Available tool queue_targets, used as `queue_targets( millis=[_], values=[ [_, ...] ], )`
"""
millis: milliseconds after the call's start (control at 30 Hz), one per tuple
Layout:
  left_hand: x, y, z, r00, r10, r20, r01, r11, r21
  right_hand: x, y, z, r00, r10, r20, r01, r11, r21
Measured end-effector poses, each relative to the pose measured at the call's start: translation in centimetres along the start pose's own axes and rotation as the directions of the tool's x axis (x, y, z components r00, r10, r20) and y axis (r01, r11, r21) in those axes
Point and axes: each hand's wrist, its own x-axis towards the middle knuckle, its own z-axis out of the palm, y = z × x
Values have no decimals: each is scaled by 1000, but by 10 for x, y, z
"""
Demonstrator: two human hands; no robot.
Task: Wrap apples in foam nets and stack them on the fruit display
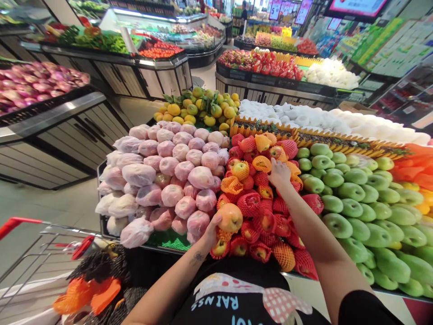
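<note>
A: Left hand (211,231)?
B: Wrapped round a bare apple (230,217), near the table's front edge.
A: Right hand (279,174)?
B: Fingers spread, resting on the netted apples (257,198) mid-pile. Best lift straight up, or neighbours may roll off the table (169,241).

Left hand (212,229) curls closed, forearm angled up; right hand (279,174) reaches far forward, palm down (arm fully extended).

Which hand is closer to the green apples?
Right. The right hand rests on the netted red fruit just beside the green apples. The left hand is farther away, holding a bare apple near the pink wrapped fruit.
</note>
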Motion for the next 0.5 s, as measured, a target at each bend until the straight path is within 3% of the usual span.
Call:
queue_targets(
  millis=[133, 200, 333, 500],
  values=[
    [-1, -3, 8, 998, -14, -61, 13, 1000, -21, 7, -13, -23, 962, -266, -58, 269, 962, 49],
    [-1, -4, 8, 996, 0, -84, -1, 1000, -15, 7, -22, -26, 941, -321, -105, 329, 942, 62],
    [-2, -5, 1, 998, 8, -64, -11, 999, -38, 8, -32, -21, 946, -282, -161, 292, 955, 45],
    [4, -11, -14, 998, 55, -11, -56, 992, -111, 22, -26, -8, 970, -225, -91, 226, 974, -8]
  ],
)
